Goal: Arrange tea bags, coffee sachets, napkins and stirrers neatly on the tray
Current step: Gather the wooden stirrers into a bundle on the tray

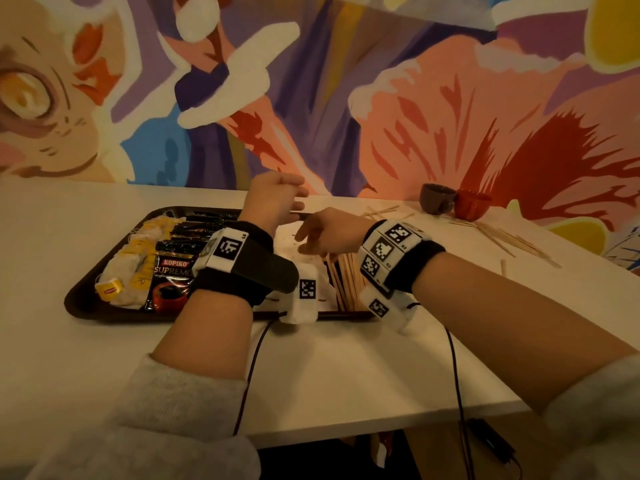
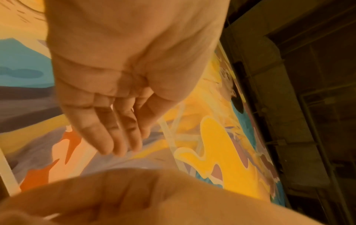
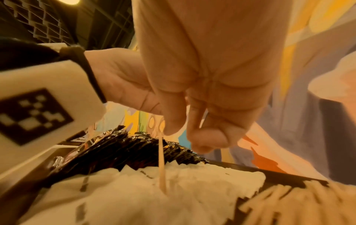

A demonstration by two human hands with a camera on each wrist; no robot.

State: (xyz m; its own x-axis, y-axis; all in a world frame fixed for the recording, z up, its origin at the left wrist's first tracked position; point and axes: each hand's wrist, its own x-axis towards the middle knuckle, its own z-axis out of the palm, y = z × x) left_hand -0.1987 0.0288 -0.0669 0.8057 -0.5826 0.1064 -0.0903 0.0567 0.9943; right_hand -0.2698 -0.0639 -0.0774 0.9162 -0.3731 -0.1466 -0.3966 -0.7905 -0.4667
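From the head view, both hands are hovering over the tray point(image 1: 83, 299). In the left wrist view, the left hand point(image 2: 108, 109) is hanging open, fingers relaxed. In the right wrist view, the right hand point(image 3: 192, 106) is pinching one stirrer point(image 3: 161, 164) upright, its tip touching the napkins point(image 3: 173, 197).

From my remote station: a painted mural wall point(image 1: 381, 98) (purple, salmon, red, blue and yellow shapes) fills the upper half of the head view. A white table point(image 1: 346, 368) spans the lower half. I see a lit ceiling lamp point(image 3: 72, 1) at the top left of the right wrist view, beside a dark ceiling grid point(image 3: 38, 18).
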